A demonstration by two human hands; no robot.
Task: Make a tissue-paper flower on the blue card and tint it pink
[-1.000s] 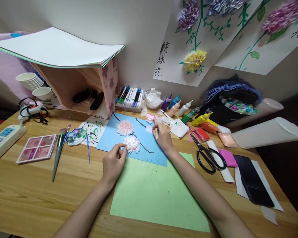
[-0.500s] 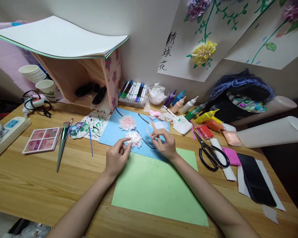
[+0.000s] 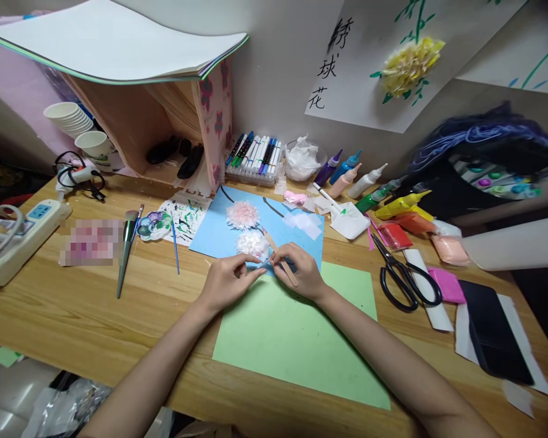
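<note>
My right hand (image 3: 300, 271) grips a flat wooden craft stick (image 3: 281, 258), which slants up towards the paper flowers. Just beside it, my left hand (image 3: 231, 281) has thumb and forefinger curled around a small pale piece of tissue paper (image 3: 258, 264), partly hidden between the two hands. Behind the fingers, a white ruffled paper flower (image 3: 252, 243) and a pink one (image 3: 242, 215) sit on a blue sheet (image 3: 210, 234) with dark painted lines. Loose white tissue squares (image 3: 304, 223) lie on that sheet's right side. A green sheet (image 3: 296, 347) lies under my forearms.
Black scissors (image 3: 406, 283), a pink packet (image 3: 445, 286) and a phone (image 3: 495, 331) lie at right. Paint bottles (image 3: 368, 181), a bowl of tissue (image 3: 302, 159) and markers (image 3: 256, 159) stand behind. Brushes (image 3: 125, 252) and a power strip (image 3: 27, 237) are at left.
My right hand has moved from the loose tissue squares down and left, bringing the craft stick close to my left hand. The view has shifted slightly.
</note>
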